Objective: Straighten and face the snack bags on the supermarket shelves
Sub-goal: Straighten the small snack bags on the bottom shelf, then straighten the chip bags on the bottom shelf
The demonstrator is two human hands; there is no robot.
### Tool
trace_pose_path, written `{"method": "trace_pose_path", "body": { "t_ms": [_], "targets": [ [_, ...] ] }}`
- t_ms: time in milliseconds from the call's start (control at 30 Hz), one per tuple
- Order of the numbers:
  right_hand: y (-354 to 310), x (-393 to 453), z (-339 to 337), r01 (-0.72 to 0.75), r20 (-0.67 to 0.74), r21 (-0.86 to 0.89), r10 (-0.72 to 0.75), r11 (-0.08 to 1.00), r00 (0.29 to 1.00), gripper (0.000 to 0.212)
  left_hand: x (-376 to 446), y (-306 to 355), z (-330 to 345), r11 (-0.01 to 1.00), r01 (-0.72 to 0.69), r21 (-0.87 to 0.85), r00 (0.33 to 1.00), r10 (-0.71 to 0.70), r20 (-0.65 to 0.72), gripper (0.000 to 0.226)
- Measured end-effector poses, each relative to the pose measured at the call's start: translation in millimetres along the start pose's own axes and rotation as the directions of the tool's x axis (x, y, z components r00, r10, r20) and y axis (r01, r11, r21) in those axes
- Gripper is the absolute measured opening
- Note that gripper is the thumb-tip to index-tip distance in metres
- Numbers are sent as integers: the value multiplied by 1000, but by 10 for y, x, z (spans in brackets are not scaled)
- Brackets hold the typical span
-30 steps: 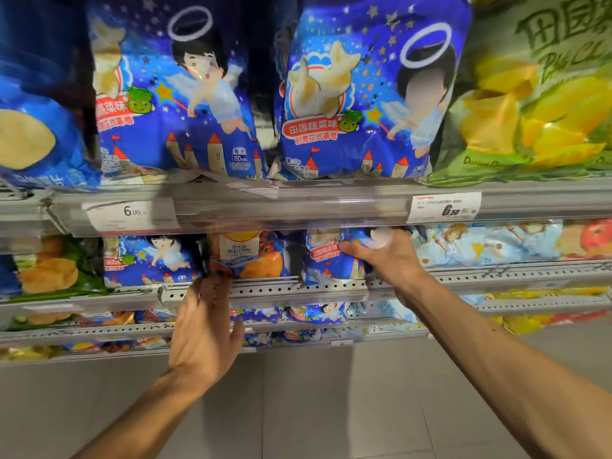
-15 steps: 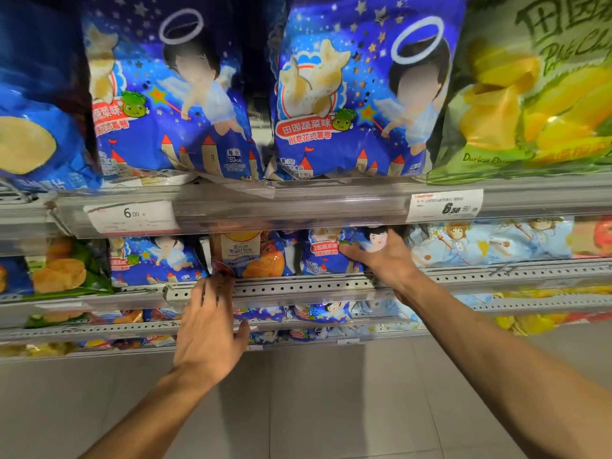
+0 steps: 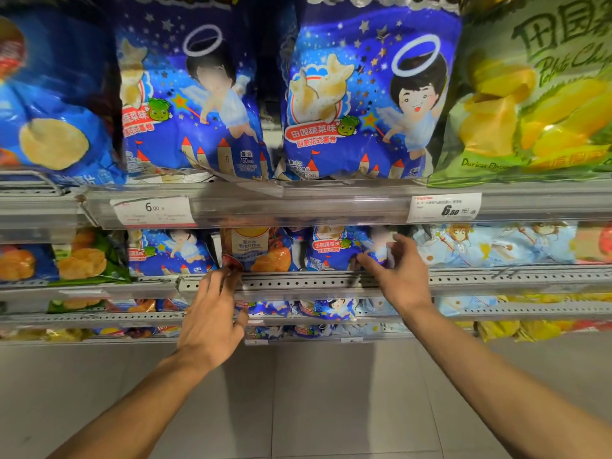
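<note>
- Top shelf (image 3: pixel 331 203): two blue angel-print bags (image 3: pixel 361 104) upright, fronts out; looks faced.
- 2nd shelf (image 3: pixel 331 281): work in progress.
- Right hand (image 3: pixel 402 279): fingers curled on small blue angel-print bag (image 3: pixel 334 251), at shelf front.
- Left hand (image 3: pixel 212 323): fingers straight, tips at orange bag (image 3: pixel 261 250) btm edge; no grip seen.
- Lower shelves (image 3: pixel 132 316): bags look uneven; judged not yet done.

You read "6.00" on the left price tag (image 3: pixel 153 210), "6.50" on the right price tag (image 3: pixel 444 208), "田园蔬菜味" on the blue angel bag (image 3: pixel 364 104), "Durian" on the green bag (image 3: pixel 536 94), "150" on the left blue bag (image 3: pixel 195 104).
</note>
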State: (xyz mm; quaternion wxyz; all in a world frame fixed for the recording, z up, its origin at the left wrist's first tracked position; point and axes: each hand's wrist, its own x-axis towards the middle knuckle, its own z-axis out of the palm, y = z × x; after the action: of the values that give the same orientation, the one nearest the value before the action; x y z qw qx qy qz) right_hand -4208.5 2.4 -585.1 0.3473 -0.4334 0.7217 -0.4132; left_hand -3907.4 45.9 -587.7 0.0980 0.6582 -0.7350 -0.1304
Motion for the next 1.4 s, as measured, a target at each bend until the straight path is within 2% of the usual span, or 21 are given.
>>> {"method": "trace_pose_path", "body": {
  "t_ms": [100, 167, 233, 367, 467, 533, 667, 733, 833, 933, 1000, 1067, 1133, 1167, 1200, 1267, 1333, 1400],
  "targets": [
    [4, -354, -7, 111, -160, -20, -113, 994, 981, 41, -51, -41, -22, 987, 14, -158, 999, -22, -49, 57],
    [2, -556, 68, 148, -145, 22, -144, 989, 979, 31, -87, -123, -28, 959, 68, -274, 991, -97, -97, 53],
    [-24, -699, 223, 165, -66, 64, -160, 984, 985, 25, -123, -238, -33, 913, 170, -370, 963, -234, -136, 47],
    [-171, -786, 684, 200, 67, 66, -205, 977, 977, 26, -80, -588, -98, 808, 284, -516, 875, -438, -205, 44],
    [-325, -773, 1039, 227, 96, 46, -231, 973, 968, 37, 40, -852, -236, 788, 243, -565, 820, -478, -314, 33],
    [-420, -735, 1260, 235, 105, 23, -236, 972, 966, 55, 137, -1016, -318, 779, 215, -589, 809, -480, -340, 32],
    [-622, -631, 1593, 160, 164, 147, -184, 976, 969, 84, 390, -1299, -453, 679, 191, -709, 881, -437, -182, 49],
    [-653, -545, 1717, 128, 142, 94, -141, 987, 980, 95, 516, -1405, -481, 673, 170, -720, 897, -409, -171, 50],
    [-667, -422, 1839, 38, 137, -24, -34, 999, 990, 102, 666, -1519, -470, 672, 162, -722, 928, -353, -120, 39],
    [-698, -301, 1885, 43, 162, -102, -26, 994, 986, 103, 804, -1635, -442, 693, 199, -693, 937, -341, -71, 40],
    [-727, -259, 1906, 45, 184, -100, -26, 994, 983, 103, 903, -1673, -443, 676, 296, -675, 928, -371, 36, 48],
    [-728, -214, 1921, -16, 193, -91, 33, 996, 981, 98, 953, -1716, -453, 648, 412, -641, 899, -405, 168, 63],
    [-735, -179, 1941, -96, 177, -110, 114, 989, 978, 72, 963, -1776, -461, 627, 451, -635, 887, -393, 242, 82],
    [-757, -183, 1948, -122, 163, -116, 140, 986, 977, 63, 959, -1798, -468, 610, 464, -643, 881, -395, 261, 86],
    [-774, -197, 1950, -136, 142, -120, 153, 983, 978, 62, 958, -1809, -482, 587, 477, -654, 872, -407, 271, 85],
    [-816, -244, 1945, -153, 86, -124, 164, 980, 983, 73, 963, -1806, -506, 551, 489, -677, 861, -430, 272, 77],
    [-907, -296, 1935, -144, 31, -102, 148, 984, 988, 74, 955, -1789, -514, 531, 474, -702, 867, -422, 266, 75],
    [-1049, -337, 1897, -160, 36, -18, 161, 987, 986, 55, 941, -1778, -514, 530, 459, -713, 873, -416, 254, 82]
  ]
}}
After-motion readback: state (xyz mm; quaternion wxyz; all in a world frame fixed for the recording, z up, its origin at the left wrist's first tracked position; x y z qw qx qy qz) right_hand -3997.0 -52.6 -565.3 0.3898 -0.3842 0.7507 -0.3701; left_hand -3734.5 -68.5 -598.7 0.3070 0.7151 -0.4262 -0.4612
